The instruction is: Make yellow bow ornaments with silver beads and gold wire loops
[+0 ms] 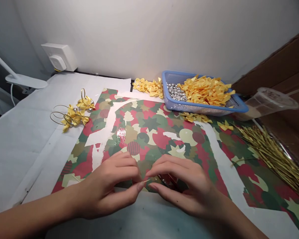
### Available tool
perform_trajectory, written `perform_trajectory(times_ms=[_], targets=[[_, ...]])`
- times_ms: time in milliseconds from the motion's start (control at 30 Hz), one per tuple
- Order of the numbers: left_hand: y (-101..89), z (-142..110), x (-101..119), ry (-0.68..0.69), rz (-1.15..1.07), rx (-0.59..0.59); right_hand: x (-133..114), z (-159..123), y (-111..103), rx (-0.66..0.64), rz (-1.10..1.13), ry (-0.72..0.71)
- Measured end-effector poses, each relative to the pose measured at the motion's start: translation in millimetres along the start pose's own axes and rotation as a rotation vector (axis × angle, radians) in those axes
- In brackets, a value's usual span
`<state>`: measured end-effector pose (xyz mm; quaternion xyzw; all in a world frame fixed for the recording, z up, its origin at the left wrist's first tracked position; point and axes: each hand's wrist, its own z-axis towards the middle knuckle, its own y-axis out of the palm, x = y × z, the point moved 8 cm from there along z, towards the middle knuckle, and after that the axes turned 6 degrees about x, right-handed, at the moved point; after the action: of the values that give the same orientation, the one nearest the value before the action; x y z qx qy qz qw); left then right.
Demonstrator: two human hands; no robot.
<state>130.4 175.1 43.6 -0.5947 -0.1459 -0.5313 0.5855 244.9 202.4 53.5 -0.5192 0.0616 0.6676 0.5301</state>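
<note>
My left hand (pixel 117 182) is closed in a pinch, with the pale tip of a thin gold-coloured wire tie (pixel 146 181) poking out between thumb and forefinger. Facing it, my right hand (pixel 184 182) is curved, its thumb and forefinger apart on either side of that tip. Something dark and shiny shows under the right palm; I cannot make out what it is. Both hands are at the near edge of a patterned paper sheet (pixel 154 142). To the left lie yellow ribbon bows (pixel 76 116) with silver bells and looped gold ties.
At the back, a blue basket (pixel 168 105) holds silver bells (pixel 175 92) and yellow bows (pixel 206 91). More bows (pixel 148 87) lie beside it. A bundle of gold ties (pixel 274 156) and a tilted clear plastic cup (pixel 269 103) are at right. A white lamp base (pixel 27 80) stands far left.
</note>
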Motion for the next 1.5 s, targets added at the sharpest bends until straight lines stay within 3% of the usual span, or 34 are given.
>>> perform_trajectory(times_ms=[200, 333, 567, 800, 1067, 1267, 1500], targets=[[2.3, 3, 3, -0.007, 0.038, -0.041, 1, 0, 1, -0.018, 0.032, 0.016], [1.7, 3, 1, -0.038, 0.039, -0.045, 7, 3, -13, 0.041, 0.018, 0.050], [-5.1, 5, -2, -0.044, 0.101, 0.027, 38, -2, -60, 0.379, 0.045, 0.278], [-13.8, 2, -11, -0.060, 0.211, 0.165, 66, -12, -99, 0.728, 0.231, 0.376], [-16.4, 2, -15, -0.077, 0.221, 0.197, 77, -14, -113, 0.897, 0.411, 0.426], [-17.2, 1, -19, -0.100, 0.201, 0.212, 91, -24, -125, 1.101, 0.548, 0.511], [-17.6, -1, -22, -0.132, 0.198, 0.219, 91, -32, -133, 1.244, 0.595, 0.548]])
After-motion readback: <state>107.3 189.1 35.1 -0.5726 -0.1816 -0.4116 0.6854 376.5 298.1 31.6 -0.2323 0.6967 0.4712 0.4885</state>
